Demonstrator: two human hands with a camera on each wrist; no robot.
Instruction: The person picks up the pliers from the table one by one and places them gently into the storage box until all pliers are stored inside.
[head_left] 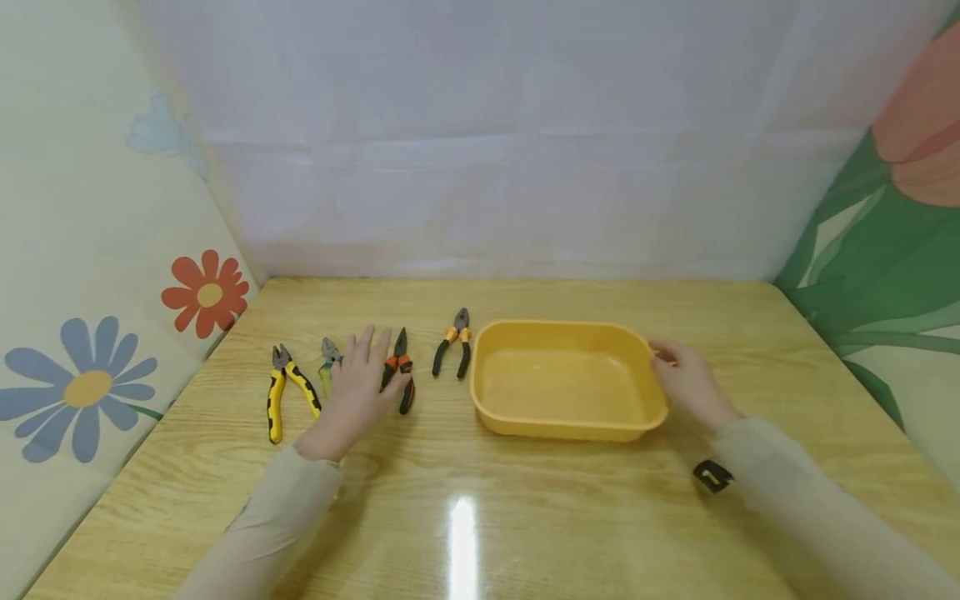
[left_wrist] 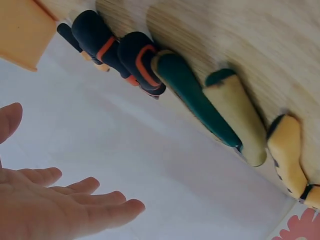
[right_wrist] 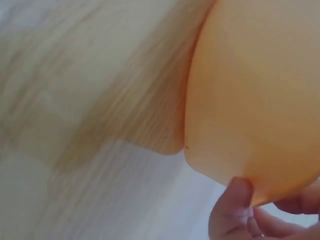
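My right hand [head_left: 686, 379] grips the right rim of a yellow plastic basin [head_left: 570, 429]; the right wrist view shows the thumb [right_wrist: 239, 192] against its outer wall. Above several pliers my left hand [head_left: 356, 396] hovers with spread fingers, holding nothing. Partly hidden under it are green-handled pliers [head_left: 330, 350] and orange-and-black long-nose pliers [head_left: 401, 342]. To its left lie yellow-and-black pliers [head_left: 276, 400], spread apart. Small orange-and-black pliers [head_left: 461, 321] lie between that hand and the basin. In the left wrist view, the green handle [left_wrist: 192, 95] is apart from the fingers.
A small black tape measure [head_left: 712, 476] lies by the right forearm. The wooden table [head_left: 562, 517] meets a white backdrop [head_left: 525, 208] at its far edge. Flower-patterned panels stand left and right.
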